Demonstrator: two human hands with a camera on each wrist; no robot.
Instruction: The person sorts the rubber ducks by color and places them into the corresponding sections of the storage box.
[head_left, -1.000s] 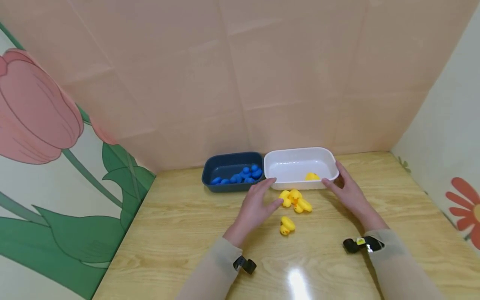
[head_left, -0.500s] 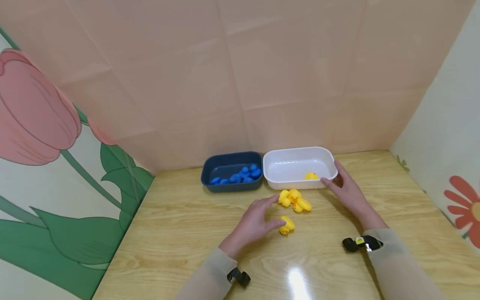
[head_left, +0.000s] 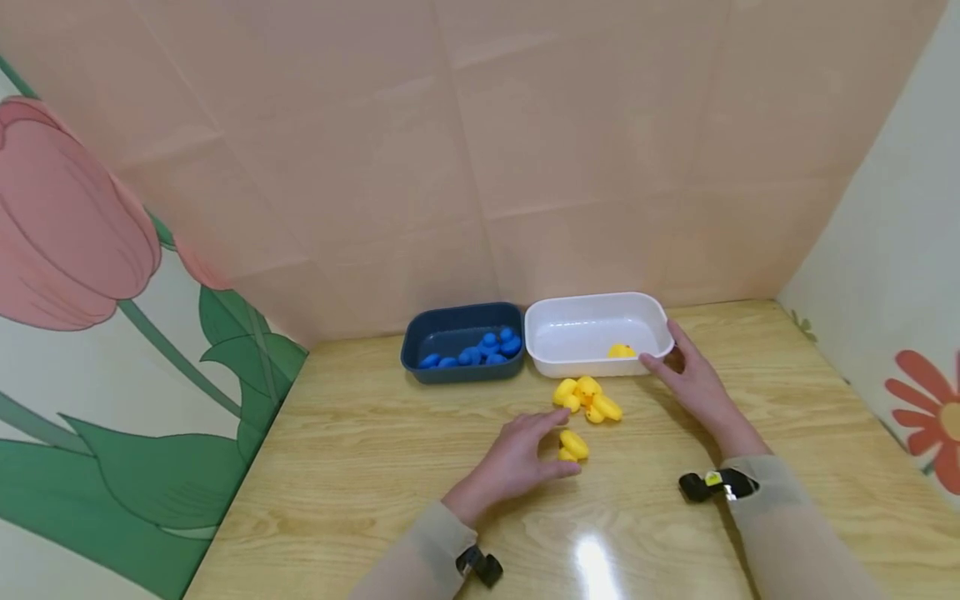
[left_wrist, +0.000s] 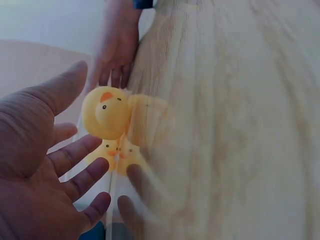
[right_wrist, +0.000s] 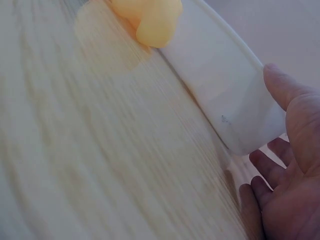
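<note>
In the head view my left hand is spread around a lone yellow rubber duck, thumb on the near side and fingers on the far side. The left wrist view shows the duck beyond the parted thumb and fingers, with no grip on it. My right hand holds the right front corner of a white plastic tray, its thumb at the rim and its fingers around the end. One yellow duck lies inside that tray. Several more yellow ducks cluster just before it.
A dark blue tray stands left of the white one, holding several small blue figures. Both trays stand near the back edge of the wooden table, before a pinkish covered wall. Each sleeve carries a wrist camera.
My left hand has come away from the white tray's front left corner and moved toward me, to the lone duck. The right hand stays at its corner.
</note>
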